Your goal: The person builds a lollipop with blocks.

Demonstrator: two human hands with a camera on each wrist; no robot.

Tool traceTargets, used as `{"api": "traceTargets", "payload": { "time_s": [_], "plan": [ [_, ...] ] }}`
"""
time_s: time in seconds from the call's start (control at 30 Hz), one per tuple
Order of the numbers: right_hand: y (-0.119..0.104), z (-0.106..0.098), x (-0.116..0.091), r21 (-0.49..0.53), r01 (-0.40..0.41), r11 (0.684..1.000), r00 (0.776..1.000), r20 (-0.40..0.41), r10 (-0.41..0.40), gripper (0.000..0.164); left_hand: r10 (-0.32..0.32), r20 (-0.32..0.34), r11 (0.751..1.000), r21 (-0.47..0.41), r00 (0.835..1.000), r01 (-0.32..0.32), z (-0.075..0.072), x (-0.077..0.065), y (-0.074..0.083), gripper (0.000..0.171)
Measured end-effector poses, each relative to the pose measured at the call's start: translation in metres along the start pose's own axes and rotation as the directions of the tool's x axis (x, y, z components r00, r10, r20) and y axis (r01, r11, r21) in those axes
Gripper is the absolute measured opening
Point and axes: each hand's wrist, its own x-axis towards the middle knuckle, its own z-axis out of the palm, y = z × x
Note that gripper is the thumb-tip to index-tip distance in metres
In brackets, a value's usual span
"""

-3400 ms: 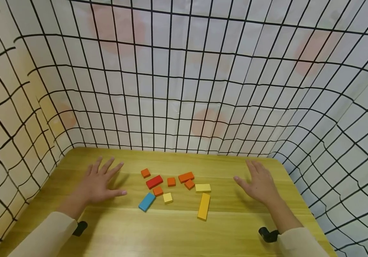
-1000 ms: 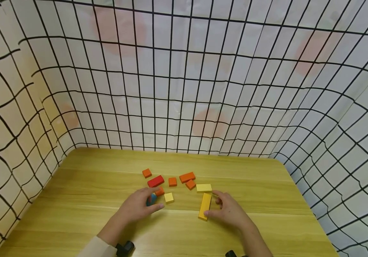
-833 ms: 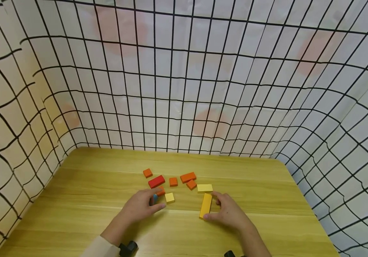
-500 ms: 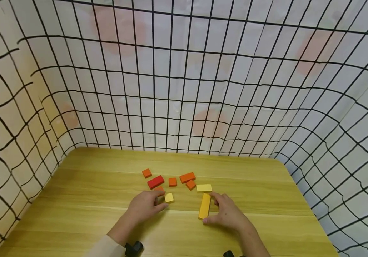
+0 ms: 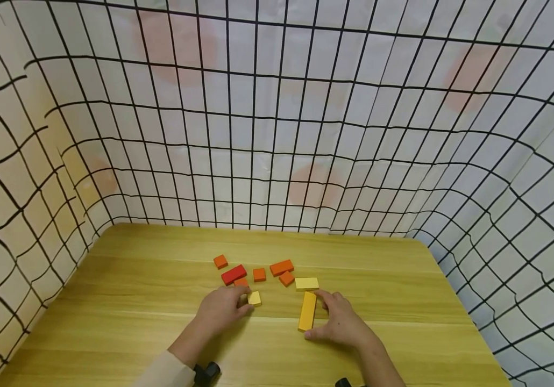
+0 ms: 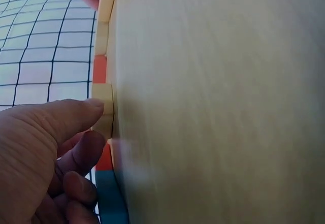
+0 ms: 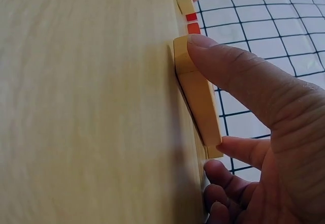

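In the head view, my left hand (image 5: 221,310) has its thumb and index finger at the small pale-yellow block (image 5: 255,299). The left wrist view shows the thumb against that block's near face, with the other fingers curled below. A blue block (image 6: 111,198) lies beside those fingers; the hand hides it from the head view. My right hand (image 5: 342,322) spans the long amber block (image 5: 307,312) lengthwise, thumb at the near end and index finger at the far end. Both blocks appear to rest on the table.
Several orange blocks lie behind the hands, among them a longer orange block (image 5: 282,267). A red block (image 5: 234,274) and a pale-yellow bar (image 5: 307,284) are also there. The wooden table (image 5: 161,252) is bounded by a black wire grid (image 5: 267,177) at back and sides.
Both hands came in from the table's sides to the blocks. The left hand then slid right, past the blue block to the small pale-yellow one. The right thumb moved to the amber block's near end.
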Motion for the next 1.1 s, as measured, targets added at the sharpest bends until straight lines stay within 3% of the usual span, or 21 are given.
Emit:
{"api": "traceTargets", "payload": {
  "time_s": [0.2, 0.63, 0.83, 1.1],
  "plan": [
    [0.001, 0.001, 0.0, -0.017, 0.007, 1.0, 1.0, -0.009, -0.008, 0.108, 0.017, 0.005, 1.0, -0.014, 1.0, -0.017, -0.002, 0.0, 0.005, 0.033],
    [0.001, 0.002, 0.0, -0.02, -0.011, 1.0, 1.0, -0.011, 0.011, 0.107, 0.097, 0.047, 0.983, -0.162, 0.994, -0.088, 0.007, -0.003, 0.01, 0.032],
    [0.001, 0.002, 0.0, -0.025, 0.01, 1.0, 1.0, -0.014, -0.01, 0.106, 0.066, 0.038, 0.958, -0.282, 0.997, -0.053, 0.017, -0.009, 0.01, 0.032],
    [-0.002, 0.006, 0.002, -0.064, 0.097, 0.993, 0.995, 0.007, -0.097, 0.101, 0.002, -0.047, 0.952, -0.307, 0.999, -0.016, 0.029, -0.01, 0.006, 0.026]
  ]
}}
